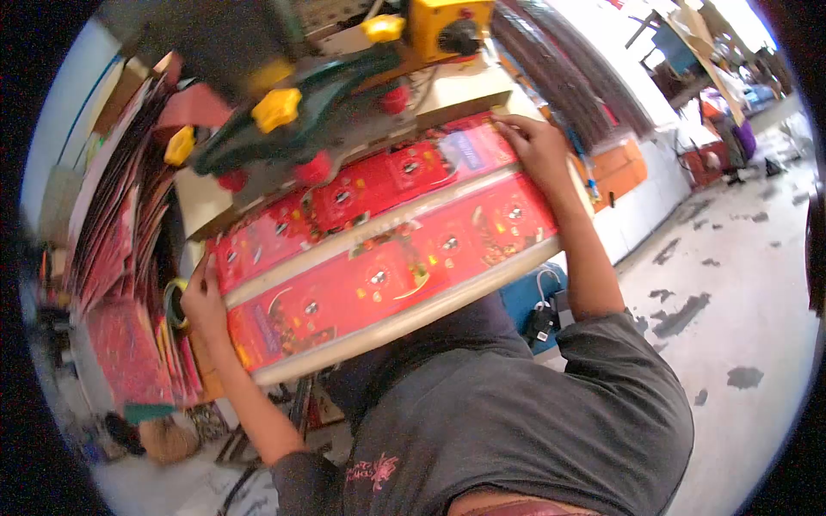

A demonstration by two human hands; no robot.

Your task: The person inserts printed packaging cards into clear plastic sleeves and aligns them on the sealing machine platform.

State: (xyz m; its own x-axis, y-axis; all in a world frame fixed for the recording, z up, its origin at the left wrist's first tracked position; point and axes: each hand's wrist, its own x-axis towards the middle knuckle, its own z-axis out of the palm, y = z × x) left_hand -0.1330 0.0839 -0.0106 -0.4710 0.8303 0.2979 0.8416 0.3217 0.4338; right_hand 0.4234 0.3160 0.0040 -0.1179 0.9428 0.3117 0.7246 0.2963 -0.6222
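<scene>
A cluttered workshop with a patchy grey floor (744, 377) surrounds a pale work table (318, 361). On the table lie two red printed strips, roughly parallel: the far red strip (346, 199) sits against the lower part of a machine, and the near red strip (404, 279) lies closer to the person, beside the table's front edge. A pale band of the surface shows between them.

The left hand (205, 301) is at the left end of the far red strip, its fingers bunched closely; the right hand (535, 146) is at the opposite end, fingers bent over the corner. Blur hides whether either one truly pinches the strip or merely rests on it, so the grip cannot be told.

The likeliest trouble is skew: if one hand pulls or pushes harder than the other, the far red strip could turn out of line or buckle in the middle, where neither hand supports it. Its far edge could also snag on the machine. The left forearm passes close to the near red strip's end, so a careless sweep might drag that one askew or over the front edge.

Above stands the machine's dark frame (331, 90) with yellow knobs (277, 109); were it to come down now, fingers near it might get pinched. Farther left, stacked red sheets (129, 232) lean unevenly and could slide if bumped.
</scene>
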